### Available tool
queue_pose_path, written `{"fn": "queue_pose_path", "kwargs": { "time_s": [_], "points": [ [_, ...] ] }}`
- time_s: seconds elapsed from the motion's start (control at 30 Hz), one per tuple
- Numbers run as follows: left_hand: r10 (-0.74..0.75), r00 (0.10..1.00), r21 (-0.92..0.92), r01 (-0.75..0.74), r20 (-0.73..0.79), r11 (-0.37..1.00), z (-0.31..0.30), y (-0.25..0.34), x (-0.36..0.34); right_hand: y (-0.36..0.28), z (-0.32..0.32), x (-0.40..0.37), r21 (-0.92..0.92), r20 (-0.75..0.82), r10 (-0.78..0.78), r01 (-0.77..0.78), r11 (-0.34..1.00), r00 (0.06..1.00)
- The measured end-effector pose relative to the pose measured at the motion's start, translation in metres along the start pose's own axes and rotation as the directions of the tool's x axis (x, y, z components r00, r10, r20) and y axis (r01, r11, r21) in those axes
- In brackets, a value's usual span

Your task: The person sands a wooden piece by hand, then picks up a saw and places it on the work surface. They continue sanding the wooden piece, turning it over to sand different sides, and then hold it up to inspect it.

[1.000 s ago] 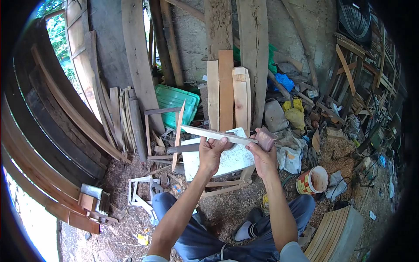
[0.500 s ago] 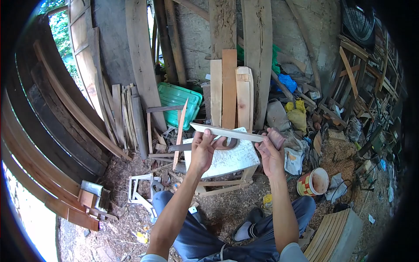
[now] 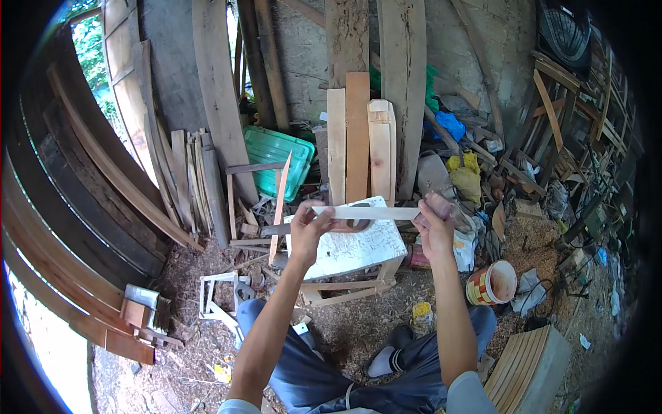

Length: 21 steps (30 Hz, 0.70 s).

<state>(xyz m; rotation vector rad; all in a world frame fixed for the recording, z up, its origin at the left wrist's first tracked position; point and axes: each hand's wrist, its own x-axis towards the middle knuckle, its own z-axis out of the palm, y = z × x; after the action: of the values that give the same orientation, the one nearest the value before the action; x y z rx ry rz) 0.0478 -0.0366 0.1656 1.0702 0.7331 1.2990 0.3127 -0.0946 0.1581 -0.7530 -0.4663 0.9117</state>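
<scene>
A slim pale wooden strip (image 3: 376, 213) is held level between both hands, above a white-topped stool (image 3: 345, 259). My left hand (image 3: 312, 228) pinches its left end between thumb and fingers. At the other end, the fingers of my right hand (image 3: 434, 224) close on the strip. A reddish block (image 3: 440, 204) also shows at my right hand, blurred. Behind the strip, a curved brown tool handle is partly visible over the stool top.
Boards (image 3: 357, 138) lean on the wall behind the stool, beside a green crate (image 3: 279, 162). A bucket (image 3: 492, 283) stands right, with stacked slats (image 3: 520, 369) nearer. A small white frame (image 3: 219, 298) lies left on the shavings-covered floor.
The strip has turned from slanting down rightward to nearly level, and its broad face now shows. My left hand has moved slightly left and down. The view has shifted slightly.
</scene>
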Motion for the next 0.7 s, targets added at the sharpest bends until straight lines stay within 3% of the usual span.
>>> {"fn": "queue_pose_path", "kwargs": {
  "time_s": [0.03, 0.17, 0.2, 0.27, 0.3, 0.5, 0.7],
  "points": [
    [-0.136, 0.991, 0.011, 0.136, -0.017, 0.991, -0.004, -0.005, 0.001, 0.007, -0.011, 0.015, -0.049, -0.001, 0.04, -0.04, 0.998, 0.999],
    [-0.221, 0.971, -0.207, 0.236, 0.093, 0.949, -0.009, -0.032, -0.006, 0.029, -0.042, 0.051, -0.134, -0.082, 0.116, -0.126, 0.983, 0.99],
    [-0.224, 0.97, -0.208, 0.239, 0.095, 0.948, -0.007, -0.034, -0.007, 0.032, -0.046, 0.051, -0.158, -0.13, 0.14, -0.16, 0.974, 0.981],
    [-0.087, 0.975, -0.326, 0.152, 0.206, 0.933, -0.003, -0.04, -0.009, 0.036, -0.057, 0.048, -0.12, -0.131, 0.173, -0.189, 0.975, 0.976],
    [-0.038, 0.981, -0.3, 0.094, 0.189, 0.949, 0.003, -0.042, -0.009, 0.037, -0.059, 0.046, -0.08, -0.126, 0.205, -0.216, 0.973, 0.971],
    [-0.052, 0.982, -0.24, 0.096, 0.183, 0.966, 0.013, -0.041, -0.005, 0.047, -0.074, 0.037, -0.037, -0.18, 0.353, -0.365, 0.93, 0.918],
    [-0.107, 0.979, -0.266, 0.152, 0.176, 0.952, 0.008, -0.05, 0.0, 0.046, -0.077, 0.035, -0.045, -0.182, 0.293, -0.306, 0.951, 0.939]
  ]
}}
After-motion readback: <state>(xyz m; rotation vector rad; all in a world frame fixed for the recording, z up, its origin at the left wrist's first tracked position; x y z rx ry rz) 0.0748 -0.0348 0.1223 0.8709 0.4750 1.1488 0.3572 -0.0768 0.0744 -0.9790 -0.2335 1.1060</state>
